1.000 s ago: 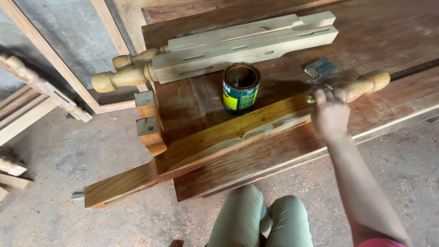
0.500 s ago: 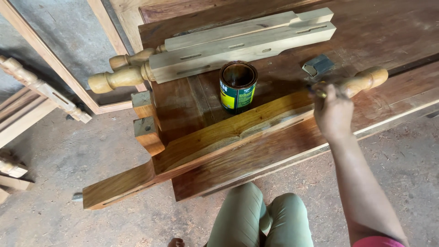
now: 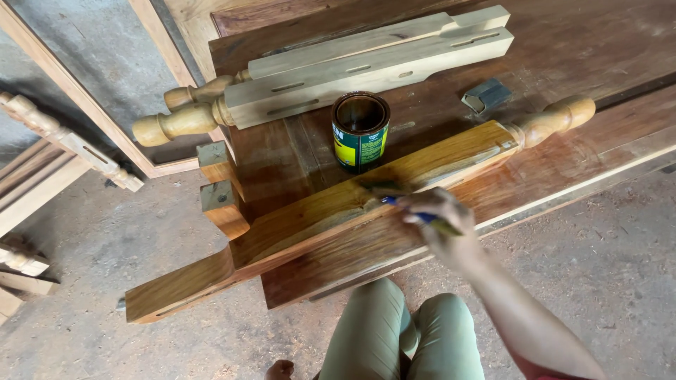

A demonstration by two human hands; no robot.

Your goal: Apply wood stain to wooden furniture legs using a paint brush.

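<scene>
right hand (image 3: 438,219) closed around a blue-handled brush (image 3: 405,207), bristles touching the glossy varnished wooden leg (image 3: 317,218) lying directly under and ahead of the hand. open tin (image 3: 360,131) stands just beyond the hand. left hand out of view.

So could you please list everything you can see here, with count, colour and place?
varnished post: one, glossy amber, across the bench front
bare posts: two, pale, at the bench back
tin: one, green and yellow, open, mid bench
sanding block: one, grey, right of the tin
bench: one, dark brown
wood frames: several, pale, on the floor at left
brush: one, blue handle, on the varnished post
right hand: holds the brush
legs: green trousers, bottom
</scene>
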